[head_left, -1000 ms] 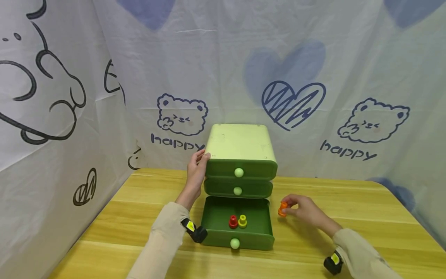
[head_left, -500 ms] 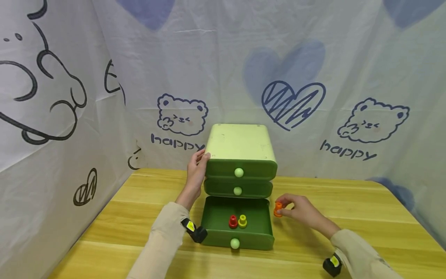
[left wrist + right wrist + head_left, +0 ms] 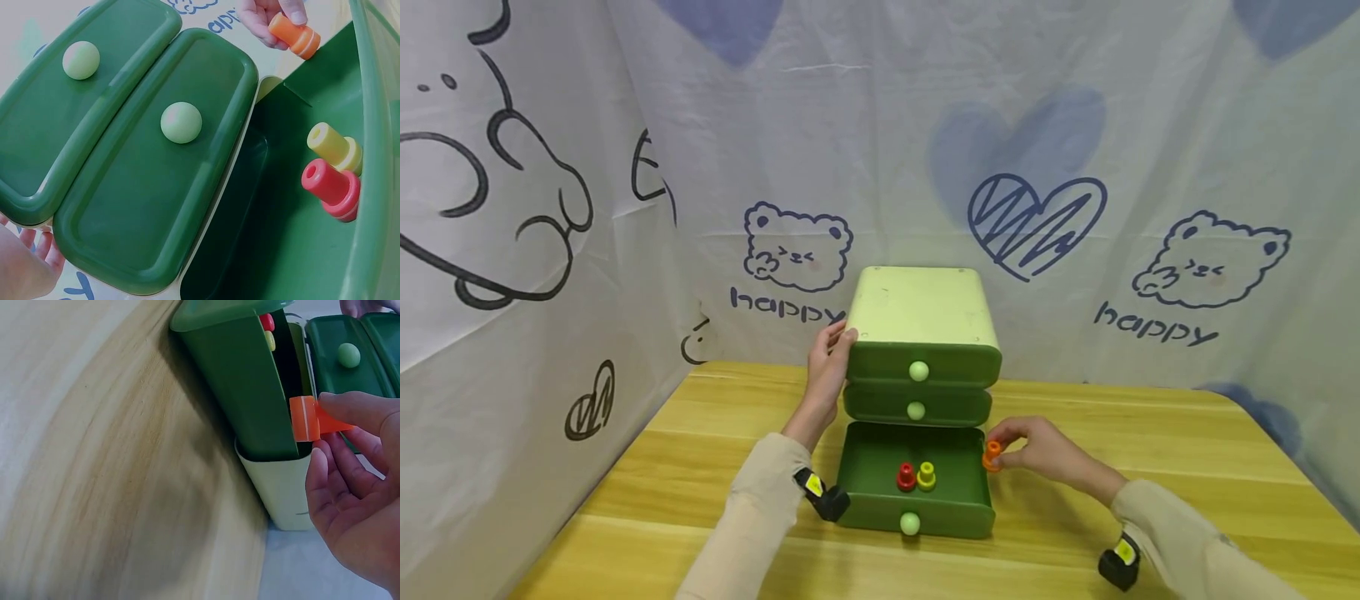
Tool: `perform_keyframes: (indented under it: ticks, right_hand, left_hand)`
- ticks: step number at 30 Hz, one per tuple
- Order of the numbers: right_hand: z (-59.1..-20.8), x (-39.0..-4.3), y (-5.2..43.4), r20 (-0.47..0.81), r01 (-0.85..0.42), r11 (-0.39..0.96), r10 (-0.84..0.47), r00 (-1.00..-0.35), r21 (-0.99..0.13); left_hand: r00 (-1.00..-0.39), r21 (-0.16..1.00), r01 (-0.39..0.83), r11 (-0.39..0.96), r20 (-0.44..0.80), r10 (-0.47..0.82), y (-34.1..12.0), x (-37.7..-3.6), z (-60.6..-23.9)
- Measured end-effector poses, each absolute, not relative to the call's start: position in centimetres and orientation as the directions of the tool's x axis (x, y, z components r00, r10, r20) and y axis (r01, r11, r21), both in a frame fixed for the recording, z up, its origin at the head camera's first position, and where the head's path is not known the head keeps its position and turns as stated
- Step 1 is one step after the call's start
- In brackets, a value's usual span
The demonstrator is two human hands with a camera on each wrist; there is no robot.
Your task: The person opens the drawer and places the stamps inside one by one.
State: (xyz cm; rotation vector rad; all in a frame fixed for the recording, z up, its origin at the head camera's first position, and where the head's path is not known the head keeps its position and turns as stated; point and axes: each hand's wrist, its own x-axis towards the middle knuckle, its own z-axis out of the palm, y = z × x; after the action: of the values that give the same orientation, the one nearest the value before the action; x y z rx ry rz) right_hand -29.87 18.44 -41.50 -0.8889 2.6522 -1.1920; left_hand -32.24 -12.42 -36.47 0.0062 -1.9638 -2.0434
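My right hand [image 3: 1041, 450] pinches an orange stepped plastic peg [image 3: 992, 455] between thumb and fingers, at the right wall of the pulled-out bottom drawer [image 3: 872, 450]. In the right wrist view the wide end of the orange peg [image 3: 305, 419] overlaps that drawer's edge. Inside the drawer, a red peg [image 3: 906, 478] and a yellow peg [image 3: 927, 477] stand side by side, also visible in the left wrist view. My left hand [image 3: 827, 371] rests against the left side of the cream-and-green drawer cabinet [image 3: 921, 304], its fingers extended along it and partly hidden.
Both upper drawers, with round pale knobs [image 3: 918, 372], are closed. The cabinet stands on a wood-grain table [image 3: 715, 467]. Behind and to the left hangs a white printed cloth [image 3: 880, 167].
My right hand has carried the orange peg left, from over the table to the drawer's right wall. My left hand stays on the cabinet. The head view has shifted slightly.
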Motion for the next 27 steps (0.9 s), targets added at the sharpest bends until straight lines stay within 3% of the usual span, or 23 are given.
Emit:
perform_keyframes:
  ticks: [27]
  right_hand:
    - [-40.4,-30.6,13.9,0.006,-0.547,0.504,-0.732,-0.682,-0.669]
  left_hand:
    - [-0.953,0.977,0.212,-0.01,0.205,-0.222,-12.4,-32.1,-36.4]
